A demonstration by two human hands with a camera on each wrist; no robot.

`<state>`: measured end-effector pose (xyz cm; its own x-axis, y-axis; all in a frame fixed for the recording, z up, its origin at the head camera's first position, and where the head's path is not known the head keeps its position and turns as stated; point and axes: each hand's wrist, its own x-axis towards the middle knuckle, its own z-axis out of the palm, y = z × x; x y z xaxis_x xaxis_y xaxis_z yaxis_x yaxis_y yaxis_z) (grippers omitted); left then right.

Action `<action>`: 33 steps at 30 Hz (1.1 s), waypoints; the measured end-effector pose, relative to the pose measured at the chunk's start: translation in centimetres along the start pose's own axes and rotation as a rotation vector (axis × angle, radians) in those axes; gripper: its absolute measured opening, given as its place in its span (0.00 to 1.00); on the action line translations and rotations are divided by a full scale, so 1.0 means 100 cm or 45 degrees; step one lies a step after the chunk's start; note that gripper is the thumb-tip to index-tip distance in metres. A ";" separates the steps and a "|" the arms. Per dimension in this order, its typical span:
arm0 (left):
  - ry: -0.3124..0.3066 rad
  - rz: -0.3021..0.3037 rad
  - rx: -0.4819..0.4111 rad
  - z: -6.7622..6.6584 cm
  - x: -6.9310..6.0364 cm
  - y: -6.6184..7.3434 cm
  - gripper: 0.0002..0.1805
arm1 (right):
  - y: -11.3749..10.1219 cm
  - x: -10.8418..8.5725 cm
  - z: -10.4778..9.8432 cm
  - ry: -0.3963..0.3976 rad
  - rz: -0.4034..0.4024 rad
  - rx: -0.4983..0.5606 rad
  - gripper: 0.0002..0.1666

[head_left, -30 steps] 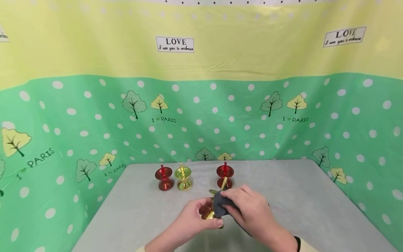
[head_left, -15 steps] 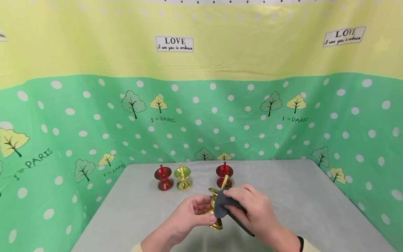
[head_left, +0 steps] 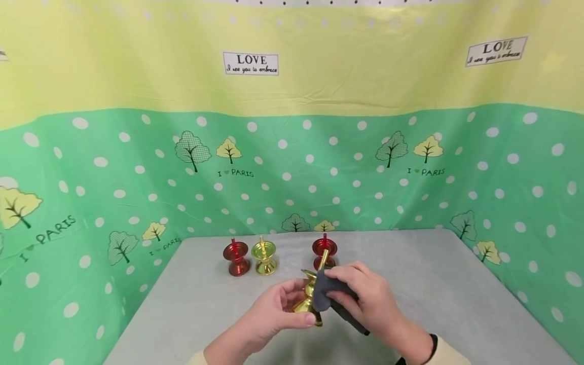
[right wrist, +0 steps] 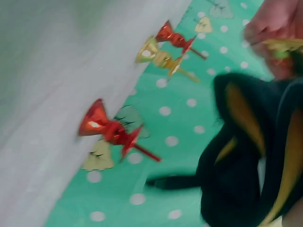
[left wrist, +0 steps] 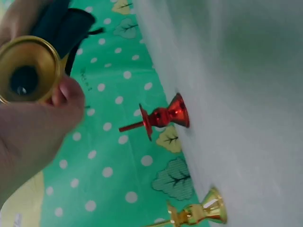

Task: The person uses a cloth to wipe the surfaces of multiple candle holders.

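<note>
The head view shows the gold candle holder [head_left: 303, 306] from the side, lifted above the grey table [head_left: 196, 309] and tilted, its stem sticking up past a dark cloth [head_left: 335, 293]. The left wrist view instead looks into its round, hollow base, which is dark inside. Only the right wrist view shows the cloth's yellow-orange patches and a dark strip jutting from it. That view also shows all three standing holders whole: a red holder [right wrist: 111, 126], a second gold holder [right wrist: 161, 58] and another red holder [right wrist: 176, 39]. In the head view the nearest of these to the right hand [head_left: 371, 301] is partly hidden; the left wrist view takes in just one red and one gold.

The left hand [head_left: 274, 312] grips the held holder, thumb across its lower part and fingers curled round the far left side. The right hand pinches the cloth between thumb and fingers, against the holder's right side. The holder thus sits between the left fingers and the cloth, its stem above the right fingertips.
</note>
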<state>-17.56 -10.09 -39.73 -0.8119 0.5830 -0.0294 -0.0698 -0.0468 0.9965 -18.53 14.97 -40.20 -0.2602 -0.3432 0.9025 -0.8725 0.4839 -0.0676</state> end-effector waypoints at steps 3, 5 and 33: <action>-0.032 0.008 -0.048 -0.005 0.001 -0.001 0.39 | 0.004 -0.001 0.001 -0.005 0.021 0.058 0.21; 0.013 0.040 0.060 -0.004 0.002 -0.003 0.40 | 0.003 -0.001 0.002 -0.002 0.020 0.011 0.21; 0.069 0.103 0.157 -0.007 0.000 0.007 0.34 | 0.001 -0.010 0.005 -0.009 -0.020 0.147 0.25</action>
<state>-17.98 -10.73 -39.11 -0.8424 0.5364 0.0505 0.0661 0.0099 0.9978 -18.54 14.97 -41.30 -0.2489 -0.3556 0.9009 -0.9181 0.3829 -0.1025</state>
